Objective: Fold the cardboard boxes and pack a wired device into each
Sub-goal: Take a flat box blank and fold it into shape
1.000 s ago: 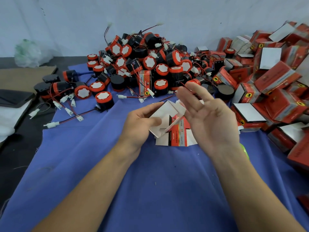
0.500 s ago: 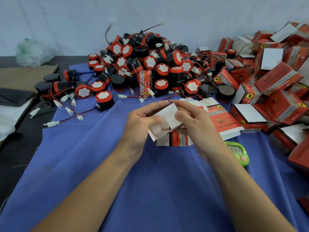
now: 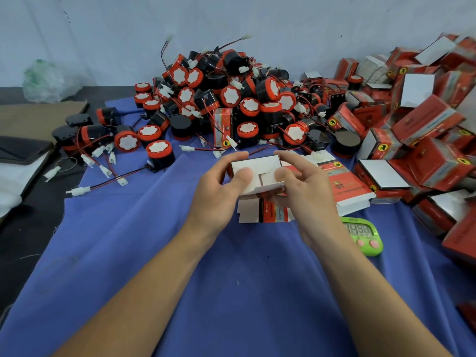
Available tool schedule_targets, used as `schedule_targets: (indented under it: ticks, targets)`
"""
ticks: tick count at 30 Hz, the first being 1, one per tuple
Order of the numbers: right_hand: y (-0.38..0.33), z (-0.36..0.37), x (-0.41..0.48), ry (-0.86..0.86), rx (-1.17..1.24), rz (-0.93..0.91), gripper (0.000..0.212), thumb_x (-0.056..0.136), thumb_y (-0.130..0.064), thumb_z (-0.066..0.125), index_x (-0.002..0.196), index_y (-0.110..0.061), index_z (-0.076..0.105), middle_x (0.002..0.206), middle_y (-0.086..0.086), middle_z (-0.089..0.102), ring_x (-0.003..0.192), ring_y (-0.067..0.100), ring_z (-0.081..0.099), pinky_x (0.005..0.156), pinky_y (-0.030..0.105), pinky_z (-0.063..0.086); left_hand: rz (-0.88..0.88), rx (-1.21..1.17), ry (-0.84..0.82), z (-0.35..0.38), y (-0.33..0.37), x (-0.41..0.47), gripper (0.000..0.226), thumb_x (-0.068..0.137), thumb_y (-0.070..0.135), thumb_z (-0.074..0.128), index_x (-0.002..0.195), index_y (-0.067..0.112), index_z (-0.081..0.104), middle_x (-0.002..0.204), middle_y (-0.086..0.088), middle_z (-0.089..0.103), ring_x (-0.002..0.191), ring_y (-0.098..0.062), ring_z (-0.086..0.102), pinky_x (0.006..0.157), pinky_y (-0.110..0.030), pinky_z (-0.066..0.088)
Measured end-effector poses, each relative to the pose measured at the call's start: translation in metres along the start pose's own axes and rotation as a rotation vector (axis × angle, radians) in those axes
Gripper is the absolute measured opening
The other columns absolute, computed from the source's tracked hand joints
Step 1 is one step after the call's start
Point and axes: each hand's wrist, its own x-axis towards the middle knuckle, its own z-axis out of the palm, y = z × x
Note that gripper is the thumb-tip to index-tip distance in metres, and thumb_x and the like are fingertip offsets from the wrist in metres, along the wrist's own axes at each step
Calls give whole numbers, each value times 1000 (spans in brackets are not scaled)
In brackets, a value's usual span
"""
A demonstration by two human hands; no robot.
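Broad desk [image 3: 231,300] under a blue cloth fills most of the view. Back centre is a large heap of wired devices [image 3: 233,97]: black drums with red caps, their thin red-and-black leads ending in white plugs, all tangled. On the right is a sprawl of red cardboard boxes [image 3: 425,130], many apparently closed, tumbled on one another. Just left of the sprawl, a stack of flat box blanks [image 3: 346,188] lies on the cloth.

Centre, above the cloth: left hand [image 3: 219,199] and right hand [image 3: 311,194] meet round a half-folded box [image 3: 255,164], white inner face up. The fingers [image 3: 231,158] of both hands curl round its ends. Both thumbs press on the top flaps, with a slot showing between them. Neither hand is free. A spare blank [image 3: 257,215] lies on the cloth directly beneath.

Judgement: the end flaps are being tucked, and no device is in this box yet. The card is thin, so it should be light, stiff along the creases and easily crushed mid-panel. Best to hold it by the side walls near the corners and press only at the fold lines. The printed outside may be slippery. The devices look denser. Lift one by the drum, not the lead, since the leads will likely snag in the heap.

Small items: a green timer [image 3: 360,235] beside the right wrist, and a stray plug [image 3: 77,191] on its lead at the cloth's left edge.
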Motion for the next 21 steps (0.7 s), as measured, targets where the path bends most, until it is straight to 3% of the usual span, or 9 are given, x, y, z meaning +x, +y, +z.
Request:
schedule_targets:
  ticks: [3,5,8,10,13,16,18,21]
  targets:
    - [1,1,-3,-19,-114,-22,23,88,-21,58,102,-38,61,99,-5,74,91,23,72,77,54,62,12,73,24,-2,-4,1,32,102,14,63,117,41,68,125,6,72,120,-15,65,103,-40,54]
    - [-2,1,-4,-43,-86,-49,17,91,-13,58,88,-29,54,103,-4,73,87,22,69,78,62,58,30,67,32,-2,-5,1,33,101,14,62,114,43,69,120,10,73,114,-11,68,94,-33,56]
    - [-11,-7,-2,-180,182,9,19,92,1,58,85,-16,57,112,0,75,96,23,74,80,43,63,41,43,55,-2,-2,1,29,93,28,61,114,45,70,111,14,74,101,-4,69,80,-23,56]
    - [-16,-15,-1,-270,241,64,11,87,-2,63,86,-12,59,123,8,72,108,33,72,91,46,60,38,48,71,-4,-2,1,30,89,34,59,113,49,69,112,16,73,103,-5,68,86,-31,59]
    - [-20,-20,-2,-355,177,61,15,85,-5,70,89,-14,58,130,9,68,115,31,69,100,52,55,37,47,74,-5,-1,3,29,89,36,58,110,53,68,112,21,72,106,-6,67,94,-42,60]
    - [-20,-17,-5,-334,7,-42,29,84,1,79,91,-15,55,131,-4,69,131,15,59,104,54,52,39,42,68,-6,-1,3,31,88,37,57,109,57,68,113,27,70,107,-1,67,94,-40,61]
    - [-17,-16,-5,-292,-11,-116,31,83,6,77,89,-14,55,128,-6,71,132,11,57,102,53,54,35,20,66,-6,-2,3,31,89,36,58,113,53,69,116,21,72,109,-6,69,92,-41,62]
    - [-15,-12,-6,-238,13,-235,24,89,10,69,98,-12,64,124,-1,73,128,13,62,98,39,57,7,-76,69,-4,-3,5,32,91,33,58,120,40,69,118,6,74,108,-18,72,84,-39,64]
